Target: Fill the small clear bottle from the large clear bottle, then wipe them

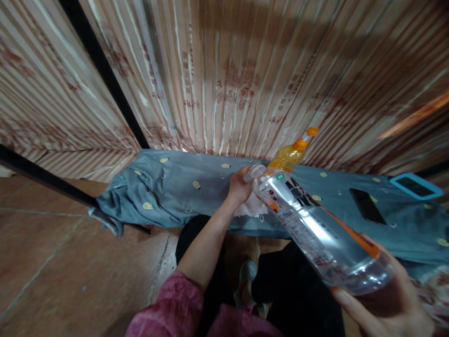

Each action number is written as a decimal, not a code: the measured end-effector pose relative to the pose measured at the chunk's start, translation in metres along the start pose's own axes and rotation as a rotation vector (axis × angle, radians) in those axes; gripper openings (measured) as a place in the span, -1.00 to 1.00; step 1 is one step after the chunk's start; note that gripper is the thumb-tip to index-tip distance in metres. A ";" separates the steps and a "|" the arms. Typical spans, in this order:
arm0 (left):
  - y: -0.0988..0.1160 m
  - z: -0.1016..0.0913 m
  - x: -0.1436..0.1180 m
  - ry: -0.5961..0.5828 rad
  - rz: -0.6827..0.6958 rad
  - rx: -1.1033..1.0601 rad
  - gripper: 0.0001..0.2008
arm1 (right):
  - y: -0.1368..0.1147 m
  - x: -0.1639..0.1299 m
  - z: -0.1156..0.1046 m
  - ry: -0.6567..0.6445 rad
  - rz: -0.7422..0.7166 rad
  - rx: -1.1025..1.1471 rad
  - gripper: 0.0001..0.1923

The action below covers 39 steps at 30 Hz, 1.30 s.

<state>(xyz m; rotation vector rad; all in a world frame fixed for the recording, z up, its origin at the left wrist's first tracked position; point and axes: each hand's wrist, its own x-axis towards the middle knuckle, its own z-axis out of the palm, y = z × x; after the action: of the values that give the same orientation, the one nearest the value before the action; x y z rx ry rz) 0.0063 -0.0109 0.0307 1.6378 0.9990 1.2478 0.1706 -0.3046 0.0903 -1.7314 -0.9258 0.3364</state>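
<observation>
Tilting the clear bottle [315, 229], right hand [386, 304] wraps its base; left hand [240, 187] clutches a white cloth [250, 206] (mouth uncapped, wetting unfinished).

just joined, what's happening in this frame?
A person holds a clear plastic bottle tilted, base in the right hand, neck pointing down toward the left hand. The left hand rests on a white cloth at the bottle's mouth, on a table under a blue-grey cover. An orange spray bottle, a phone and a tablet lie behind.
</observation>
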 end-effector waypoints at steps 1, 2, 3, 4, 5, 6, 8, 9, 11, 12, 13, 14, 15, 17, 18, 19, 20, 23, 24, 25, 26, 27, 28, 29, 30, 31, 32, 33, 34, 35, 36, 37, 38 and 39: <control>0.000 0.000 0.000 0.001 -0.004 0.009 -0.85 | 0.001 0.000 0.000 0.001 0.002 0.005 0.04; 0.001 0.000 0.000 0.004 -0.004 0.014 -0.85 | 0.001 0.000 -0.001 0.001 0.004 0.007 0.04; 0.001 0.000 0.000 0.004 0.000 0.015 -0.85 | 0.002 0.001 -0.001 0.005 -0.001 0.002 0.03; 0.001 0.000 0.000 0.002 0.007 0.013 -0.85 | 0.002 0.001 -0.002 0.003 -0.005 -0.007 0.03; 0.001 0.000 0.001 0.001 0.014 0.008 -0.85 | 0.002 0.001 -0.003 0.002 -0.010 -0.019 0.03; 0.001 0.000 0.001 0.002 0.020 0.004 -0.85 | 0.001 0.001 -0.003 0.002 -0.011 -0.024 0.04; 0.001 0.000 0.000 0.004 0.023 0.001 -0.84 | 0.000 0.000 -0.003 0.003 0.005 -0.014 0.04; 0.001 0.000 0.000 0.006 0.023 0.002 -0.84 | -0.002 -0.001 -0.002 0.007 0.020 -0.003 0.05; 0.001 0.000 0.000 0.003 0.020 0.005 -0.84 | -0.004 -0.002 0.001 0.020 0.052 0.020 0.08; 0.001 -0.001 0.000 0.001 0.019 0.006 -0.83 | -0.005 -0.003 0.002 0.023 0.064 0.027 0.08; 0.002 -0.001 0.000 -0.001 0.016 0.008 -0.84 | -0.006 -0.003 0.003 0.024 0.067 0.030 0.08; 0.002 -0.001 0.000 -0.004 0.014 0.012 -0.84 | -0.006 -0.003 0.004 0.025 0.066 0.034 0.08; 0.003 -0.002 0.000 -0.007 0.012 0.016 -0.84 | -0.006 -0.003 0.005 0.025 0.059 0.038 0.07; 0.004 -0.002 0.000 -0.009 0.009 0.021 -0.84 | -0.004 -0.002 0.005 0.023 0.050 0.041 0.07; 0.004 -0.002 0.000 -0.009 0.007 0.021 -0.84 | -0.003 -0.001 0.005 0.025 0.047 0.042 0.07; 0.004 -0.002 0.000 -0.008 0.005 0.018 -0.84 | -0.002 -0.001 0.004 0.020 0.042 0.037 0.07; 0.004 -0.002 0.000 -0.006 0.003 0.014 -0.84 | -0.002 0.000 0.004 0.013 0.037 0.029 0.07; 0.003 -0.001 0.000 0.002 0.007 0.010 -0.85 | -0.002 -0.001 0.003 0.001 0.000 -0.001 0.06; 0.003 -0.001 0.000 0.004 0.012 0.010 -0.85 | -0.003 -0.001 0.004 -0.003 -0.007 -0.011 0.05; 0.002 -0.001 0.000 0.006 0.016 0.009 -0.84 | -0.003 -0.001 0.004 0.000 -0.010 -0.014 0.05; 0.002 0.000 0.000 0.009 0.021 0.008 -0.84 | -0.004 -0.002 0.004 0.002 -0.005 -0.012 0.05; 0.002 0.000 0.000 0.010 0.024 0.007 -0.84 | -0.004 -0.002 0.004 0.003 0.004 -0.008 0.04; 0.002 0.000 0.000 0.010 0.026 0.007 -0.84 | -0.003 -0.002 0.004 0.002 0.014 -0.004 0.04; 0.002 -0.001 0.000 0.007 0.026 0.009 -0.84 | -0.003 -0.002 0.004 0.004 0.019 0.003 0.04; 0.002 -0.001 0.000 0.005 0.023 0.013 -0.84 | -0.003 -0.002 0.004 0.003 0.022 0.007 0.04; 0.003 -0.001 0.000 0.003 0.019 0.019 -0.84 | -0.003 -0.001 0.004 0.001 0.020 0.009 0.04; 0.004 -0.002 0.000 -0.001 0.015 0.025 -0.84 | -0.003 -0.001 0.004 -0.002 0.018 0.009 0.04; 0.004 -0.002 0.000 -0.003 0.011 0.030 -0.85 | -0.003 -0.001 0.004 -0.002 0.017 0.012 0.04; 0.005 -0.002 0.000 -0.005 0.008 0.034 -0.85 | -0.003 -0.001 0.004 -0.001 0.016 0.016 0.04; 0.005 -0.003 0.000 -0.008 0.006 0.036 -0.86 | -0.004 -0.001 0.004 0.000 0.018 0.022 0.04; 0.006 -0.003 0.000 -0.009 0.003 0.037 -0.86 | -0.004 -0.002 0.004 -0.002 0.020 0.025 0.04; 0.006 -0.003 0.000 -0.009 0.001 0.037 -0.86 | -0.005 -0.003 0.004 -0.007 0.023 0.028 0.04; 0.006 -0.002 0.001 -0.007 0.000 0.034 -0.87 | -0.005 -0.004 0.005 -0.013 0.025 0.028 0.05; 0.006 -0.002 0.001 -0.002 -0.002 0.031 -0.87 | -0.005 -0.004 0.004 -0.018 0.024 0.023 0.06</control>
<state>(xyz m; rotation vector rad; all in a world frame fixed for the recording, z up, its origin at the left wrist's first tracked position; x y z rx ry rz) 0.0049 -0.0121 0.0368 1.6617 1.0232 1.2345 0.1629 -0.3041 0.0922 -1.7219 -0.9115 0.3769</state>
